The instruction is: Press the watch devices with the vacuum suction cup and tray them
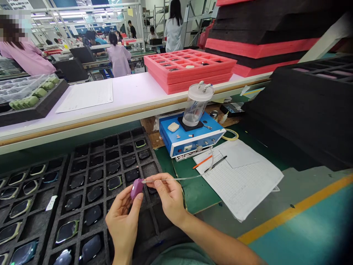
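My left hand [122, 217] holds a small rounded purple plastic piece [136, 188] between thumb and fingers. My right hand [168, 197] pinches a thin clear tube [176, 179] with a fine nozzle, and its tip touches the purple piece. The tube curves away to a blue bench unit [190, 136] carrying a clear lidded canister [196, 103]. Both hands hover over a black foam tray [110, 158] whose grid cells hold dark glossy oval parts with coloured rims.
Ruled paper sheets [237, 176] and an orange pen [202, 162] lie right of the blue unit on a green mat. A white shelf above carries a pink foam tray [190, 70]. Black and pink foam stacks [261, 33] rise at right. Several co-workers stand beyond.
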Motion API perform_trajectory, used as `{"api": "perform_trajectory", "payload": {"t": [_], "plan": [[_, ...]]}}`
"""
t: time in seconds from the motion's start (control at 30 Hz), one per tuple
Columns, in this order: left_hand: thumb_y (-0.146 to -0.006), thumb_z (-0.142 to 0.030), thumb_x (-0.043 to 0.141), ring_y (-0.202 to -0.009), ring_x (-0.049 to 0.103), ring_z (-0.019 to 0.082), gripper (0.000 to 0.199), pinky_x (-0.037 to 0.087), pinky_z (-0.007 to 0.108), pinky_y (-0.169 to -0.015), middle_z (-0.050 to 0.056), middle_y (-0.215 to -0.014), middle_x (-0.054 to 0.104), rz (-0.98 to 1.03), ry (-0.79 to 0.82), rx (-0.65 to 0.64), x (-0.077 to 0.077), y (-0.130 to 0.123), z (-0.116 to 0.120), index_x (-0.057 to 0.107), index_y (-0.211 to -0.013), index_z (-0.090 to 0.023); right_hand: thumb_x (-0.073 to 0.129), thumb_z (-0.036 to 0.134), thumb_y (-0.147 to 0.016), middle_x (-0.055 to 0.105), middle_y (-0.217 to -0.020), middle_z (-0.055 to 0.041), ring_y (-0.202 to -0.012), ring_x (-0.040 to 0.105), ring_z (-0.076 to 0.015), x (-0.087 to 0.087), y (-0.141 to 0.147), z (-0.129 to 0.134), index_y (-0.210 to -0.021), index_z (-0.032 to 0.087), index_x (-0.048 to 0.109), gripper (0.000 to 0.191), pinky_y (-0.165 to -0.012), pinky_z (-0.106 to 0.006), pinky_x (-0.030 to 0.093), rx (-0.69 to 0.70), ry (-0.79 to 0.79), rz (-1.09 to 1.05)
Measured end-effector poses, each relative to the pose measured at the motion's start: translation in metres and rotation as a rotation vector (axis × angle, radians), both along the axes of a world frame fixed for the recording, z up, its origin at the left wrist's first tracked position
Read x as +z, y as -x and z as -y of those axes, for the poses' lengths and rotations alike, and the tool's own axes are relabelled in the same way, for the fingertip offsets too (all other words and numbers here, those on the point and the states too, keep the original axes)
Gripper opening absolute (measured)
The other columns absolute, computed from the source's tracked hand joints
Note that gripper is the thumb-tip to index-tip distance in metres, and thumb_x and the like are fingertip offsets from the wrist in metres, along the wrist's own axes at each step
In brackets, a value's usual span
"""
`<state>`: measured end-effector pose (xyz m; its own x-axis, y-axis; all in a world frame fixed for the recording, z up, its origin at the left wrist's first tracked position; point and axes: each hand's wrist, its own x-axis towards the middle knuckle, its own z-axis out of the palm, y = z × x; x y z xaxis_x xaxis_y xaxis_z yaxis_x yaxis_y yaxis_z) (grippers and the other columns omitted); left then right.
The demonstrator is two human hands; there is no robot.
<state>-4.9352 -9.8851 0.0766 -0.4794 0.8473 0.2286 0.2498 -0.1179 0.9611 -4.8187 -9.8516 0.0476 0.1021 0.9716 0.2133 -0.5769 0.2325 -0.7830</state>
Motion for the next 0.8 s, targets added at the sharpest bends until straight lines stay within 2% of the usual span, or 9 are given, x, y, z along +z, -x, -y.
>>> {"api": "perform_trajectory", "payload": {"t": [0.37,0.6,0.8], "plan": [[-0.075,-0.036,0.084,-0.096,0.076,0.024,0.038,0.063,0.03,-0.085,0.013,-0.11,0.077,-0.029,0.055,-0.036,-0.0026,0.0023,0.0043,0.075,-0.106,-0.015,0.063,0.041,-0.098,0.076,-0.099,-0.0071,-0.095,0.075,-0.0205,-0.0026,0.0005,0.0033,-0.098,0.02,0.071,0.022,-0.091,-0.038,0.063,0.005,0.023,-0.006],[-0.074,-0.037,0.085,-0.095,0.076,0.024,0.039,0.063,0.03,-0.086,0.012,-0.108,0.077,-0.03,0.054,-0.028,-0.0018,0.0015,0.0032,0.075,-0.105,-0.016,0.062,0.039,-0.099,0.075,-0.1,-0.0069,-0.095,0.075,-0.0197,-0.0038,0.0001,0.0028,-0.1,0.02,0.071,0.021,-0.089,-0.037,0.063,0.001,0.02,0.006],[-0.071,-0.034,0.087,-0.088,0.077,0.021,0.037,0.063,0.026,-0.083,0.01,-0.101,0.079,-0.02,0.018,-0.014,-0.0017,0.0011,0.0008,0.076,-0.102,-0.017,0.063,0.039,-0.098,0.076,-0.099,-0.0073,-0.092,0.075,-0.0188,-0.0016,-0.0005,0.0002,-0.1,0.019,0.071,0.022,-0.088,-0.035,0.063,0.0,0.021,0.016]]}}
